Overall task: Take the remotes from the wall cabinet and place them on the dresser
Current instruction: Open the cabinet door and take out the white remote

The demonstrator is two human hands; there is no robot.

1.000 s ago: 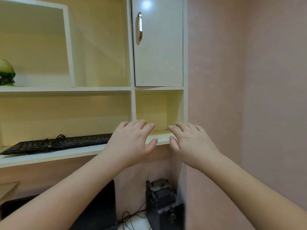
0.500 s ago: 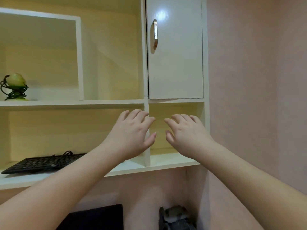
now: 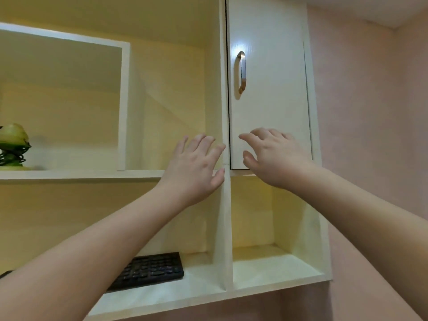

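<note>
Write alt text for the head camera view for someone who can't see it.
Two bare, empty hands reach up toward a closed white cabinet door with a metal handle: the left hand by the divider, the right hand over the door's lower edge. A black keyboard lies on the lower shelf; no remotes show.

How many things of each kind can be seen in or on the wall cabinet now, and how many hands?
Hands: 2, left hand and right hand, both holding nothing
Closed cabinet door: 1
Metal door handle: 1
Black keyboard: 1
Green ornament: 1
Remotes: 0 visible
Total: 6
</note>
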